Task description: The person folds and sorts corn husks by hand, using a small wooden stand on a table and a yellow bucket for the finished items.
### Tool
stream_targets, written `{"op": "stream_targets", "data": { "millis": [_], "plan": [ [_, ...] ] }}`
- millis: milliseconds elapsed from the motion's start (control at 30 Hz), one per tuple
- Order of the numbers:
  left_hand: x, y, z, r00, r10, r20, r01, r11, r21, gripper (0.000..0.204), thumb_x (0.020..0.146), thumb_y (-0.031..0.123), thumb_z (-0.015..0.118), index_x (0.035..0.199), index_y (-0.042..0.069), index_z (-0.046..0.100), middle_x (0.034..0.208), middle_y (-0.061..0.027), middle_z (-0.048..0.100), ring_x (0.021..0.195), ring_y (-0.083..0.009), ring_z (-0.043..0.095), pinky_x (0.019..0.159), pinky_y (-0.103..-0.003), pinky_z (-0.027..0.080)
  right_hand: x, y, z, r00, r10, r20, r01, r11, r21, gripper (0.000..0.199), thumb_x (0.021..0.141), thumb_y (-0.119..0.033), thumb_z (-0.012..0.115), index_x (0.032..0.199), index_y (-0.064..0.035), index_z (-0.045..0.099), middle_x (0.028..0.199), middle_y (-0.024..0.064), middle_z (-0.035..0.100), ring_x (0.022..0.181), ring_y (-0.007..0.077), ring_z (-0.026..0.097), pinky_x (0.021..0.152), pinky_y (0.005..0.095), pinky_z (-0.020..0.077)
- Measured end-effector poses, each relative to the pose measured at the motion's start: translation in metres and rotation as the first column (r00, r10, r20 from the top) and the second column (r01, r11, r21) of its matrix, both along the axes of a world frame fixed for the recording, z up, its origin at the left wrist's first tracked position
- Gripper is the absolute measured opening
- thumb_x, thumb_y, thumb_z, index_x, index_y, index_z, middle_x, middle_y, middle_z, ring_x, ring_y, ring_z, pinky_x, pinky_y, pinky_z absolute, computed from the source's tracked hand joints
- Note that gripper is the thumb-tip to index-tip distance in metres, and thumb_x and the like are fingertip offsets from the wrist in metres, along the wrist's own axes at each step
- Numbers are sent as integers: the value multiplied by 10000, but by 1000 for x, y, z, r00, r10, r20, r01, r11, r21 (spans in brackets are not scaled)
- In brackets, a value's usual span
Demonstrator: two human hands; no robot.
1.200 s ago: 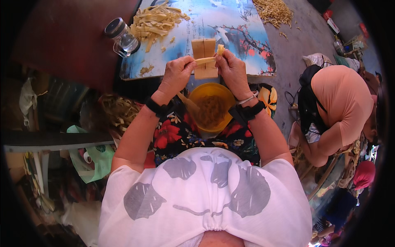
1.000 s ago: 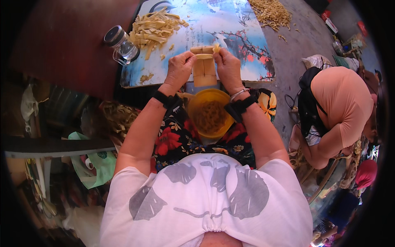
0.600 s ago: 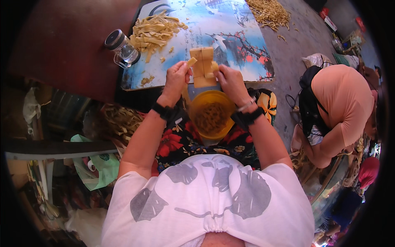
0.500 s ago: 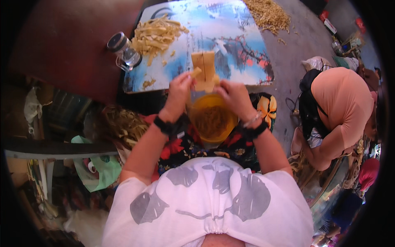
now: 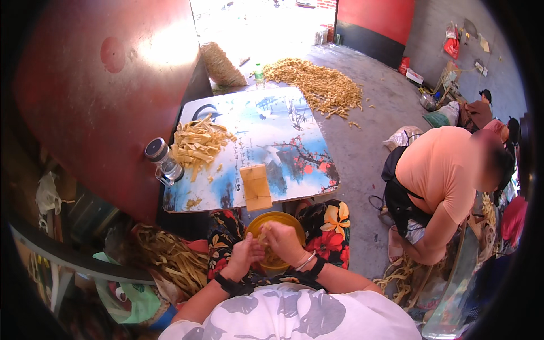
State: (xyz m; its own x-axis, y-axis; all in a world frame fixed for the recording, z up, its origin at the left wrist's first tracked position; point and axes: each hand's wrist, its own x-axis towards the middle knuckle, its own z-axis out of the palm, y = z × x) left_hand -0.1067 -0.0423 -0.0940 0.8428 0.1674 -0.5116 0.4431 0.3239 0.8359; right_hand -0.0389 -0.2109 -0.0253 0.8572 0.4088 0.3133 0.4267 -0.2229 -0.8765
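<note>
My left hand (image 5: 243, 255) and my right hand (image 5: 285, 243) meet over a yellow bowl (image 5: 294, 222) at my lap. My right fingers pinch a small pale-yellow strip (image 5: 262, 236). Beside it, the left hand's fingers are stretched out toward the right hand, with nothing clearly held in them. Inside the bowl lie yellowish pieces, partly covered by my hands. Just beyond the bowl, a flat wooden block (image 5: 256, 186) lies at the near edge of the painted table (image 5: 232, 192). A heap of pale-yellow strips (image 5: 198, 141) rests on the table's left side.
A lidded glass cup (image 5: 164, 161) stands at the table's left edge. Past the table, a pile of small yellow pieces (image 5: 317, 85) covers the floor near a full sack (image 5: 221, 65) and a bottle (image 5: 259, 73). Another person (image 5: 433, 170) bends over at right. More strips (image 5: 170, 252) lie left of my legs.
My hands have come down from the wooden block to the bowl and closer together. The left hand no longer visibly holds its piece. The view has tilted up, showing more floor and the doorway.
</note>
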Motion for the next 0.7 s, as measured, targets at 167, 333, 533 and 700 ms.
{"op": "stream_targets", "data": {
  "millis": [167, 333, 533, 700],
  "plan": [
    [6, -11, 9, 1000, 17, -16, -22, 830, -557, 276, 959, 85, 657, 1226, 20, 627, 1052, -110, 685, 873, -186, 683, 750, -292, 569, -32, -5, -16, 965, 202, 166, -181, 974, -137, 150, 872, -42, 642, 1019, -17, 636, 897, 209, 665, 839, 402, 666, 717, 411, 551],
    [8, -14, -7, 997, -3, 77, 14, 990, -140, 313, 926, 32, 662, 1234, -9, 620, 1097, -115, 697, 890, -187, 690, 763, -335, 574, -33, -12, -14, 969, 194, 150, -163, 967, -196, 129, 906, -113, 639, 1006, -34, 621, 906, 196, 650, 823, 406, 648, 728, 431, 545],
    [7, -21, 60, 766, -621, 165, 131, 403, 906, 309, 869, 3, 616, 1178, -10, 631, 944, -143, 704, 846, -264, 694, 769, -362, 561, -24, -9, -56, 982, -131, -134, 152, 976, 156, 179, 1001, -193, 578, 963, -33, 650, 910, 154, 668, 764, 301, 661, 737, 350, 538],
    [16, -37, 73, 587, -705, 399, -300, 268, 915, 248, 809, 28, 616, 1054, 53, 649, 922, -126, 623, 822, -306, 662, 724, -371, 557, -12, -8, -94, 787, -103, -608, 210, 972, 108, 192, 1052, -235, 540, 1038, -56, 611, 825, 16, 632, 602, 67, 573, 534, 233, 465]
  ]
}}
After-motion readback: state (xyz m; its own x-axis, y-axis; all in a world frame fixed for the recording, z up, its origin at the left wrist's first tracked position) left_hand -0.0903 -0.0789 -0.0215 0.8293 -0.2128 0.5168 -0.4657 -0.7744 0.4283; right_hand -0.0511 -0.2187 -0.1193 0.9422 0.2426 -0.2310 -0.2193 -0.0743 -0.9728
